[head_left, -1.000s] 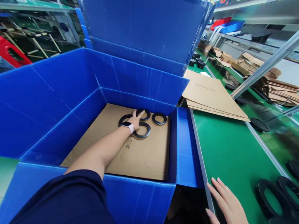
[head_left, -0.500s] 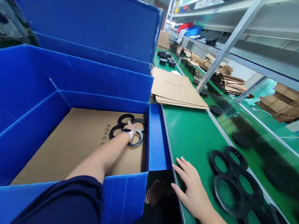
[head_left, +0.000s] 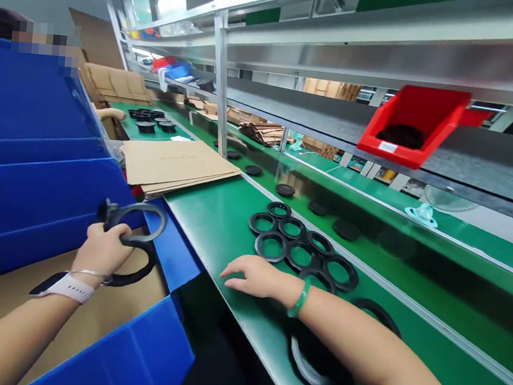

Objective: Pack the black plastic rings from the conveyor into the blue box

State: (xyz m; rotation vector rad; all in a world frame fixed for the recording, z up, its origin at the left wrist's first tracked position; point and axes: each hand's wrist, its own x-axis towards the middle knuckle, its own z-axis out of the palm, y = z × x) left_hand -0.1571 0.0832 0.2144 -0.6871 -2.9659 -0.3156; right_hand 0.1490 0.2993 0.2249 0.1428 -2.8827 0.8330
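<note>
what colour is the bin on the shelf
Red: the bin on the shelf, clearest in the head view.

Left hand (head_left: 101,251): now raised from the cardboard liner, gripping joined black rings (head_left: 133,241). Right hand (head_left: 256,276): now beside the ring cluster (head_left: 299,250) on the belt.

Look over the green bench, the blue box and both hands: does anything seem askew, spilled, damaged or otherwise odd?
Nothing looks spilled or broken. The black rings lie in an overlapping cluster on the green bench. The left hand grips two black rings over the blue box, and the right hand rests flat on the bench. The cardboard sheets are stacked slightly fanned.
</note>
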